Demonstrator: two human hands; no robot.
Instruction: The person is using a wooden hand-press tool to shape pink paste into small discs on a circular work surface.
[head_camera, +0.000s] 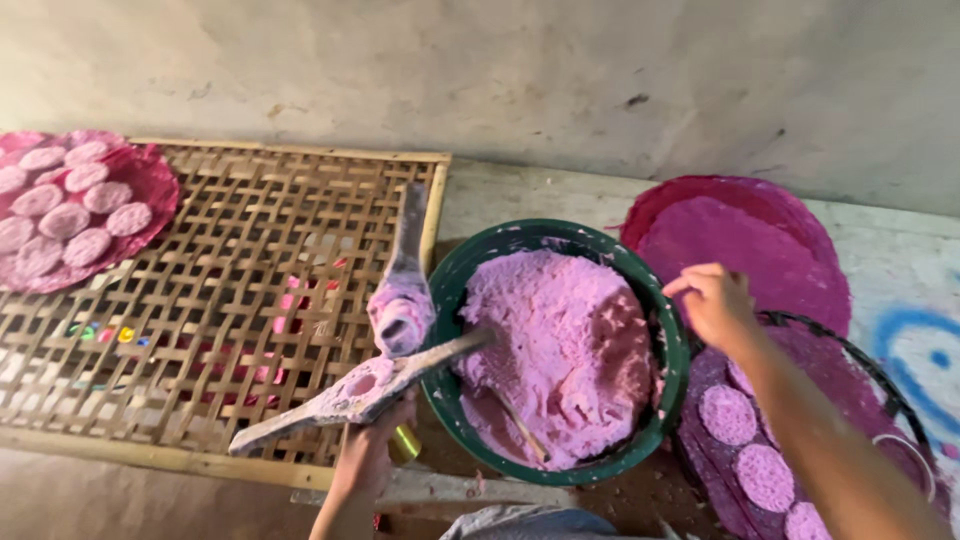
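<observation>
A woven bamboo drying rack (200, 300) lies flat over the left half of the view, its right edge just beside a dark green basin (665, 330). On the rack's far left corner a magenta round mat (150, 180) carries a cluster of pale pink round cakes (65, 215). The basin is heaped nearly to its rim with thick pink dough (570, 340), and a thin stick (520, 430) lies in the dough by the near edge. Behind the basin to the right, a large magenta mat (750, 240) lies flat on the ground; another mat on a dark round tray (880, 385) nearer the right edge bears three pink round cakes (728, 414).

The left hand (370, 450) is closed around a wooden mould paddle (350, 395), smeared with pink dough, at the rack's near right corner. The paddle's long axis runs from lower left, over the rack, up to the right, where its narrow end reaches over the basin's left rim. A second dough-caked paddle (403, 290) stands across it, pointing away along the rack's right edge.

The right hand (715, 300) hovers over the basin's right rim, fingers curled together as if pinching; whether it holds anything cannot be told.
</observation>
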